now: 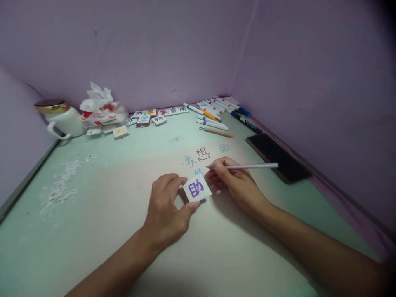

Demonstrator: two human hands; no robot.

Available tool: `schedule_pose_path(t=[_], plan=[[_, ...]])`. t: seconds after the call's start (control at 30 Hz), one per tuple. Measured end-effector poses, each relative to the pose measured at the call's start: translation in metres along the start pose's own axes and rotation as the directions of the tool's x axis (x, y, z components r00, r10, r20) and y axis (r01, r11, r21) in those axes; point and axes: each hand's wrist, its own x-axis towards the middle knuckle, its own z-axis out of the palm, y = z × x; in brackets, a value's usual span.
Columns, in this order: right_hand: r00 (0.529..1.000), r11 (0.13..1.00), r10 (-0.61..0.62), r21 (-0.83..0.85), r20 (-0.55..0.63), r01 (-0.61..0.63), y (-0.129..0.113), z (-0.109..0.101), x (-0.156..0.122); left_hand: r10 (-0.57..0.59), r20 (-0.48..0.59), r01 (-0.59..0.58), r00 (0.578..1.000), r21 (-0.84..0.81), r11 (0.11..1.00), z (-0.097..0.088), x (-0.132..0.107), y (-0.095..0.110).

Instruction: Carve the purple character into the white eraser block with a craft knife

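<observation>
My left hand (168, 208) grips a small white square block (202, 194) by its edges, thumb at the near side and fingers at the far left corner. A purple Chinese character is drawn large on its upper face. Just right of the block, my right hand (232, 177) is closed around a slim silver pen-like tool (253, 166). Its dark pointed tip aims left, above the block's far edge and apart from it. Some fingers of the right hand are close to the block's right side; whether they touch it I cannot tell. Handwritten characters (202, 154) mark the surface beyond.
White scraps (66, 181) litter the left side. At the back stand a white mug (72, 121), a tissue pack (105, 113) and several character blocks (144, 119). Markers (212, 123), a wooden-handled tool (216, 132) and a phone (276, 159) lie toward the right wall.
</observation>
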Motion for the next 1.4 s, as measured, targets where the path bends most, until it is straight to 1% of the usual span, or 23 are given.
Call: schedule_pose_path(t=[0.07,0.13,0.17,0.2,0.23,0.27,0.3,0.33,0.37,0.4,0.43,0.47,0.5,0.57,0.63,0.77,0.9,1.2,1.4], plan=[[0.994,0.996,0.06,0.065,0.092,-0.067,-0.002,0.003,-0.002,0.06,-0.063,-0.061,0.996,-0.01,0.998,-0.002,-0.001,0.001],[0.985,0.989,0.089,0.108,0.146,-0.105,-0.004,0.006,-0.004,0.077,-0.076,-0.081,0.994,-0.046,0.996,-0.003,-0.001,0.001],[0.983,0.985,0.097,0.125,0.155,-0.117,-0.005,0.007,-0.004,0.056,-0.058,-0.061,0.997,-0.096,0.993,-0.005,-0.001,0.002],[0.982,0.982,0.103,0.143,0.156,-0.125,-0.006,0.008,-0.005,0.008,-0.033,-0.013,0.999,-0.176,0.984,-0.006,0.0,0.002],[0.983,0.979,0.103,0.161,0.151,-0.127,-0.006,0.008,-0.005,-0.07,0.0,0.068,0.998,-0.286,0.956,-0.007,0.001,0.003],[0.985,0.976,0.1,0.18,0.142,-0.125,-0.006,0.008,-0.005,-0.172,0.049,0.177,0.984,-0.415,0.892,-0.008,0.002,0.004],[0.986,0.973,0.096,0.199,0.133,-0.122,-0.006,0.008,-0.005,-0.277,0.119,0.295,0.954,-0.543,0.786,-0.008,0.002,0.004],[0.987,0.968,0.094,0.218,0.127,-0.12,-0.005,0.008,-0.005,-0.361,0.206,0.404,0.91,-0.646,0.648,-0.009,0.003,0.005],[0.988,0.963,0.093,0.24,0.126,-0.121,-0.005,0.008,-0.005,-0.412,0.3,0.489,0.861,-0.713,0.502,-0.009,0.004,0.006],[0.987,0.956,0.096,0.265,0.132,-0.129,-0.004,0.008,-0.005,-0.427,0.389,0.551,0.816,-0.746,0.374,-0.01,0.005,0.007],[0.984,0.945,0.104,0.295,0.144,-0.143,-0.004,0.009,-0.006,-0.42,0.46,0.593,0.782,-0.757,0.275,-0.01,0.005,0.007],[0.98,0.93,0.116,0.329,0.164,-0.165,-0.004,0.009,-0.006,-0.406,0.508,0.617,0.76,-0.761,0.202,-0.01,0.006,0.008],[0.973,0.91,0.129,0.368,0.189,-0.192,-0.003,0.009,-0.006,-0.396,0.536,0.628,0.745,-0.765,0.145,-0.01,0.006,0.008],[0.958,0.862,0.155,0.44,0.243,-0.251,-0.004,0.01,-0.007,-0.391,0.558,0.626,0.732,-0.778,0.061,-0.01,0.007,0.007],[0.942,0.815,0.168,0.496,0.292,-0.299,-0.005,0.011,-0.009,-0.369,0.578,0.622,0.728,-0.783,0.0,-0.011,0.008,0.006],[0.912,0.74,0.165,0.565,0.375,-0.366,-0.005,0.013,-0.01,-0.284,0.621,0.627,0.731,-0.775,-0.08,-0.013,0.01,0.004],[0.901,0.717,0.132,0.588,0.414,-0.375,-0.001,0.015,-0.009,-0.258,0.626,0.62,0.736,-0.776,-0.117,-0.012,0.01,0.003],[0.903,0.723,0.093,0.595,0.419,-0.35,0.004,0.016,-0.008,-0.25,0.611,0.603,0.751,-0.789,-0.117,-0.01,0.011,0.002],[0.914,0.735,0.072,0.599,0.399,-0.318,0.002,0.019,-0.009,-0.233,0.606,0.598,0.76,-0.794,-0.114,-0.009,0.011,0.002]])
